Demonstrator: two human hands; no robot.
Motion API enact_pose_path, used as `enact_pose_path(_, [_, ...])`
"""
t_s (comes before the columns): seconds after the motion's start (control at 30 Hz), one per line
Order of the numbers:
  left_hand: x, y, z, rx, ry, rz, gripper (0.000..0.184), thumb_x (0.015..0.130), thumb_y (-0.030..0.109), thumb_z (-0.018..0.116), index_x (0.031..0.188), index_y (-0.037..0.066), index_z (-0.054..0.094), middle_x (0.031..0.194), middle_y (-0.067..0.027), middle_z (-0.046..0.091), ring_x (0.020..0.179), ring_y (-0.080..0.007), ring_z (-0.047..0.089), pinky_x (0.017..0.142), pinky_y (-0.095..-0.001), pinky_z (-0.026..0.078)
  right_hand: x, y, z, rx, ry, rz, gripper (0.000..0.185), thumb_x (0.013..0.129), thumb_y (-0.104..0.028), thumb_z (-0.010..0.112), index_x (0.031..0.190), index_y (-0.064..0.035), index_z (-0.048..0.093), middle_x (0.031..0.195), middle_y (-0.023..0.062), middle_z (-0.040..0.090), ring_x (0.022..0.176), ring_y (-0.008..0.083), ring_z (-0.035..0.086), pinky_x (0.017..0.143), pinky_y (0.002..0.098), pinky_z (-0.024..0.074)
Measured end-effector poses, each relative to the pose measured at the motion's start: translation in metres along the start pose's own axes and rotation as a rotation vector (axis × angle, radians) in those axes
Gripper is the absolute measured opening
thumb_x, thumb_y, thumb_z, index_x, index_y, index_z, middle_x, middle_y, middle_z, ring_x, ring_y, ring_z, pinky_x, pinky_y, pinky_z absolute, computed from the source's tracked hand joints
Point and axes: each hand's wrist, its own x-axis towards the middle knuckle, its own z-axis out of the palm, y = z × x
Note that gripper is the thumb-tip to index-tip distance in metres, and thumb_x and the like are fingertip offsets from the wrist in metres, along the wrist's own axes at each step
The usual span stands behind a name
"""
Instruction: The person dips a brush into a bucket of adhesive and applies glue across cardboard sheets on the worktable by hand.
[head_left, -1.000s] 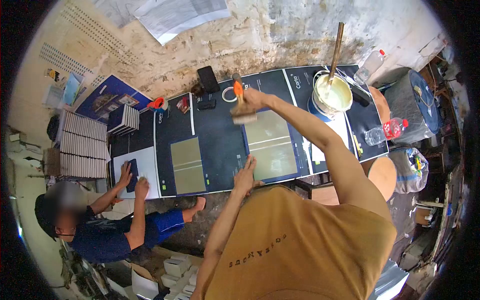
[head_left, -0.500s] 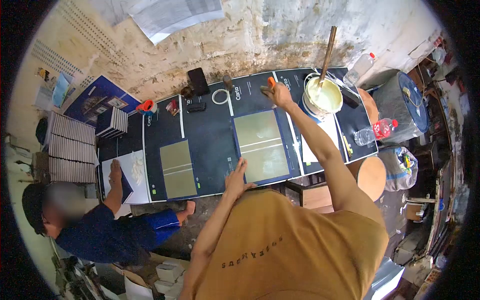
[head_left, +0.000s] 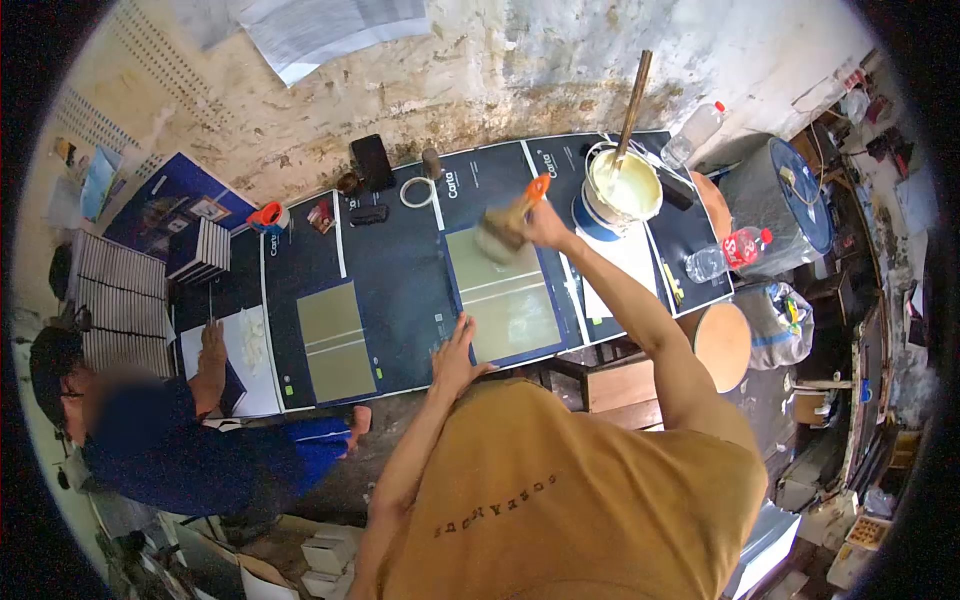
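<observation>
One wide paintbrush [head_left: 507, 226], gripped by the right hand [head_left: 547, 225], juts left over the larger blue-edged panel [head_left: 515, 325], bristles down-left, long axis slanting up-right to its orange handle; left hand [head_left: 458, 360], fingers extended, rests at the panel's near-left corner.

"Carta" in white print, repeated along the far side of the black table covering with white stripes [head_left: 405, 290]. Clear plastic bottle with red cap [head_left: 708, 264]: red label, white lettering, a big "S" (rest unclear). Mustard-brown cloth shirt [head_left: 575, 500]: curved row of dark capitals, word not safely readable.
</observation>
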Motion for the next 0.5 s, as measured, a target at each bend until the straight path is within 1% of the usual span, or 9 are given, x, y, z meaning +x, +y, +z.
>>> enact_pose_path(0.03, [0.0,-0.002,0.002,0.004,-0.001,-0.004,0.11,0.065,0.042,0.087,0.154,0.015,0.029,0.164,0.0021,0.017,0.113,-0.0376,0.061,0.092,-0.0586,0.047,-0.006,-0.002,-0.001,0.078,-0.179,-0.073,0.044,0.082,-0.043,0.072,0.083,0.0012,0.066,0.08,0.0253,0.067,0.074,0.0358,0.068,0.066,0.0431,0.0532])
enact_pose_path(0.13, [-0.003,-0.011,0.01,0.009,0.043,0.035,0.113,0.064,0.047,0.086,0.155,0.017,0.026,0.165,0.0023,0.015,0.113,-0.0373,0.06,0.091,-0.0622,0.046,-0.014,0.009,-0.032,-0.174,-0.255,0.414,0.038,0.081,-0.039,0.073,0.083,-0.0014,0.069,0.073,0.0224,0.066,0.069,0.0331,0.068,0.063,0.0423,0.0526])
enact_pose_path(0.17, [0.0,-0.012,0.009,0.004,0.012,0.015,0.113,0.064,0.049,0.085,0.155,0.017,0.026,0.165,0.0024,0.014,0.113,-0.0375,0.06,0.091,-0.0628,0.045,-0.015,0.028,-0.042,-0.34,-0.199,0.272,0.034,0.082,-0.037,0.072,0.086,-0.0033,0.07,0.079,0.0198,0.068,0.072,0.0303,0.069,0.064,0.0407,0.0528])
enact_pose_path(0.23, [0.0,-0.009,0.005,-0.007,-0.059,-0.024,0.113,0.065,0.052,0.083,0.156,0.018,0.024,0.165,0.0026,0.012,0.114,-0.0379,0.059,0.091,-0.0641,0.045,-0.022,0.002,-0.03,-0.411,0.183,0.061,0.028,0.082,-0.033,0.072,0.088,-0.0055,0.071,0.085,0.0164,0.07,0.075,0.0283,0.068,0.065,0.0398,0.0514])
enact_pose_path(0.3, [-0.001,-0.005,-0.001,0.069,-0.064,-0.043,0.112,0.066,0.053,0.082,0.155,0.018,0.025,0.165,0.0029,0.012,0.113,-0.0382,0.059,0.091,-0.0629,0.045,-0.041,-0.044,-0.018,0.025,0.192,0.131,0.024,0.082,-0.029,0.072,0.088,-0.0064,0.07,0.086,0.0115,0.069,0.075,0.0277,0.065,0.065,0.0398,0.0501])
enact_pose_path(0.33, [-0.001,-0.002,-0.002,0.106,-0.069,-0.051,0.112,0.066,0.054,0.082,0.155,0.018,0.025,0.165,0.0031,0.011,0.113,-0.0383,0.059,0.091,-0.0623,0.045,-0.05,-0.05,-0.007,0.073,0.106,0.026,0.025,0.081,-0.029,0.073,0.087,-0.0057,0.069,0.086,0.0102,0.069,0.075,0.0269,0.065,0.067,0.0387,0.0507])
enact_pose_path(0.37, [-0.001,0.0,-0.003,0.097,-0.07,-0.045,0.111,0.066,0.054,0.082,0.155,0.018,0.026,0.165,0.003,0.012,0.112,-0.0384,0.059,0.09,-0.0621,0.045,-0.065,-0.055,-0.003,-0.105,0.123,-0.092,0.028,0.082,-0.031,0.073,0.089,-0.0039,0.067,0.083,0.0134,0.069,0.074,0.027,0.067,0.065,0.0389,0.0513])
enact_pose_path(0.43, [-0.002,-0.001,-0.006,0.086,-0.074,-0.038,0.11,0.067,0.054,0.082,0.155,0.018,0.027,0.165,0.003,0.012,0.111,-0.0384,0.059,0.09,-0.0617,0.045,-0.083,-0.035,0.005,-0.14,-0.061,0.453,0.031,0.085,-0.032,0.071,0.087,-0.0019,0.066,0.072,0.0153,0.067,0.065,0.0277,0.067,0.058,0.0397,0.0504])
enact_pose_path(0.5, [-0.002,-0.002,-0.008,0.069,-0.086,-0.034,0.107,0.068,0.055,0.081,0.154,0.018,0.029,0.165,0.0028,0.012,0.112,-0.0387,0.059,0.09,-0.0618,0.045,-0.1,0.003,-0.023,-0.084,0.165,0.203,0.035,0.088,-0.034,0.069,0.082,-0.0002,0.064,0.062,0.0152,0.063,0.054,0.0284,0.064,0.052,0.0412,0.0483])
